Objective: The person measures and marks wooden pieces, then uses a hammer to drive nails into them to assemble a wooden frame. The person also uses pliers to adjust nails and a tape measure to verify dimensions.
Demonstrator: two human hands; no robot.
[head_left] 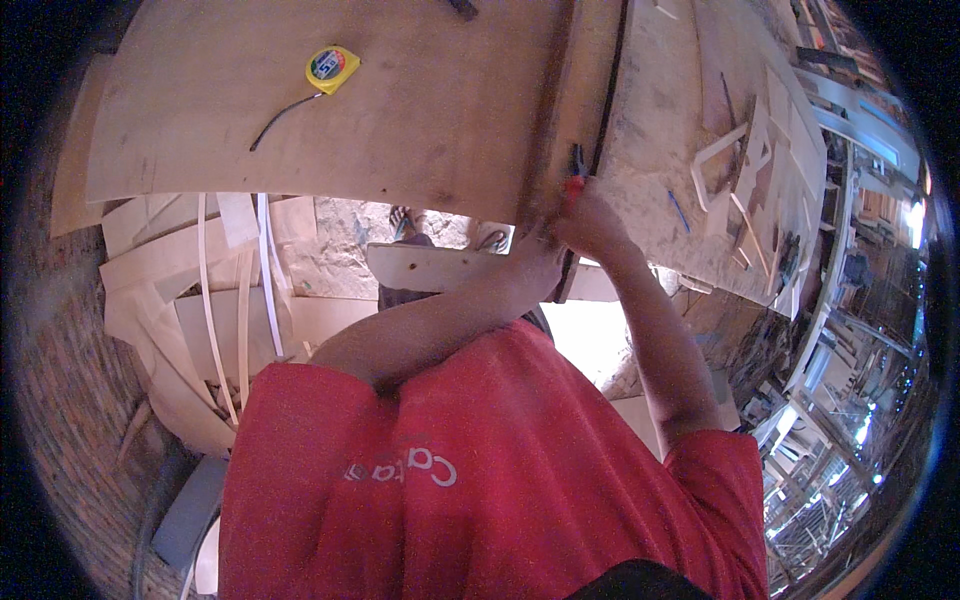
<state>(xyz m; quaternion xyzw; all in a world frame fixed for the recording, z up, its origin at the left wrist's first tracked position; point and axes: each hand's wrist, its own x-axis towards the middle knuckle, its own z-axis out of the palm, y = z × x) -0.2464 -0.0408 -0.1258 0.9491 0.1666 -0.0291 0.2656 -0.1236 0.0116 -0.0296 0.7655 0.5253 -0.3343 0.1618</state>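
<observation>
My right hand (592,222) is closed around the red handles of a pair of pliers (576,180). The dark jaws point away from me over a long wooden strip (590,60). Close beside it, my left hand (541,262) is at the near end of this strip; its fingers are blurred and partly hidden, so its grip is unclear. The strip runs away from me between a wide brown wooden sheet (430,120) on the left and a paler board surface (650,130) on the right.
A yellow tape measure (333,68) with a black strap lies on the left sheet. On the right board are a blue pen (679,211), a pale angled wooden piece (715,165) and several offcuts. Thin strips (208,300) and panels stand at the lower left, below the sheet's edge.
</observation>
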